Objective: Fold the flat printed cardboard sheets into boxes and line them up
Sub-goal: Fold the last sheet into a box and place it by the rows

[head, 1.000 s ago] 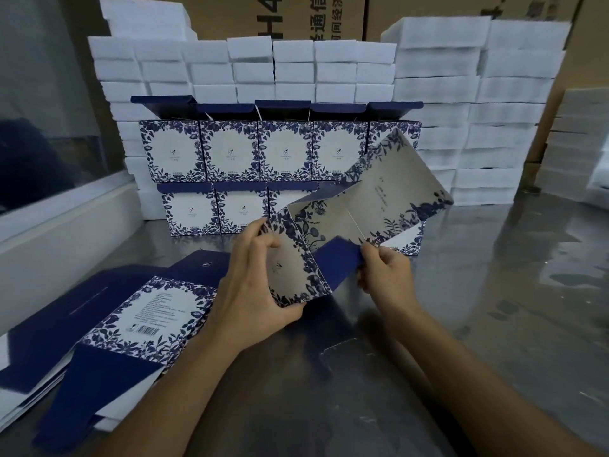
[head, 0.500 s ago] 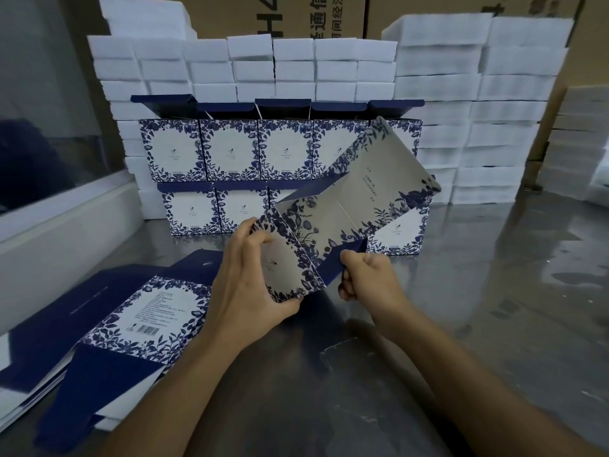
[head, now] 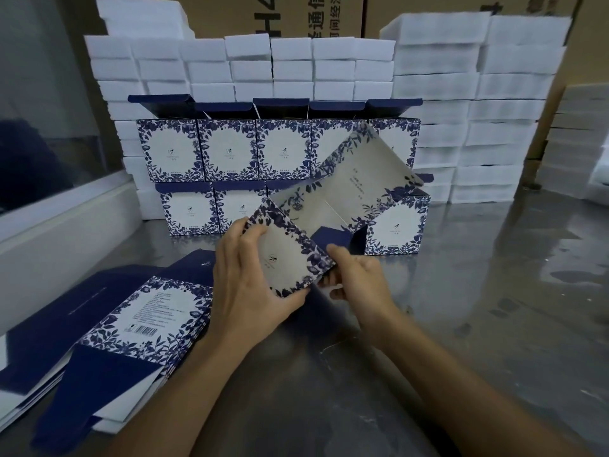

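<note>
Blue-printed cardboard sheet [head: 329, 199] gripped by left hand [head: 250, 291] and right hand [head: 359, 282].

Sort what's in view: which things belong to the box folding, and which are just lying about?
Job: sheet being folded, held by left hand and right hand; flat sheet stack; finished boxes.
Lying about: white foam blocks; brown cartons.

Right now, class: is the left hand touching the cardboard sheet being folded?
Touching. The head view shows the left hand gripping the cardboard sheet, fingers over its near panel.
</note>
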The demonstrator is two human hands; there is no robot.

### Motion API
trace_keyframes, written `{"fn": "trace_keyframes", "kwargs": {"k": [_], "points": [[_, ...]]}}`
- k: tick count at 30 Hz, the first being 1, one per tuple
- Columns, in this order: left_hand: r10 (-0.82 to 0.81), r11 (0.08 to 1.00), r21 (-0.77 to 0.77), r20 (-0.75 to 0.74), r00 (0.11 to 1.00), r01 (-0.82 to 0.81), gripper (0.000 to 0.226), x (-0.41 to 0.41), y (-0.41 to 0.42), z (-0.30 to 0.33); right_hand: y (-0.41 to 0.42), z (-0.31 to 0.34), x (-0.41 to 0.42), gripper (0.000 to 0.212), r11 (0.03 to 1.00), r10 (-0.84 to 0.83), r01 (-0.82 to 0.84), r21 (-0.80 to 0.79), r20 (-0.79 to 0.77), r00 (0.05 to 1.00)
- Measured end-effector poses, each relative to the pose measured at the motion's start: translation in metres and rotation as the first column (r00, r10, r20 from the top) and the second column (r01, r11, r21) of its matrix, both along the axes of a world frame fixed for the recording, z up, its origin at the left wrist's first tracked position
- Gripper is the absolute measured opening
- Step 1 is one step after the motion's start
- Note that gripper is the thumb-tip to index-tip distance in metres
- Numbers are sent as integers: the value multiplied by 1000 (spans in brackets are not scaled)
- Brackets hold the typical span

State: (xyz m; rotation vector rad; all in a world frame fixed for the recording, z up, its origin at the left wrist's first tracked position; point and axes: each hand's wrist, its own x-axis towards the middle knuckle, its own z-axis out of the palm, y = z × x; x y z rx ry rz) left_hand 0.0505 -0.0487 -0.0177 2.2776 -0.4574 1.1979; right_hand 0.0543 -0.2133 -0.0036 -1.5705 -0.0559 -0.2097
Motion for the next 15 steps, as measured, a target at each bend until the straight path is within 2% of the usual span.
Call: {"fn": "trace_keyframes", "kwargs": {"k": [2,5,9,11,15], "points": [[-5,998,-60,-10,1000,5,106,-3,-5,4,1,2,1,37,994,-7,14,110,-63,998],[-18,992,-122,17,1000,20,108,-8,-13,7,0,4,2,49,940,167,-85,331,-230,959],[-109,977,-190,-50,993,97,106,-14,-22,9,-2,10,-1,64,870,284,-142,472,-244,927],[-178,953,-267,-106,978,144,95,-14,-23,9,-6,12,-1,67,856,266,-107,506,-254,930],[-288,852,-491,-154,945,180,43,-8,-23,14,-16,17,-1,54,877,215,-66,476,-264,940]]}}
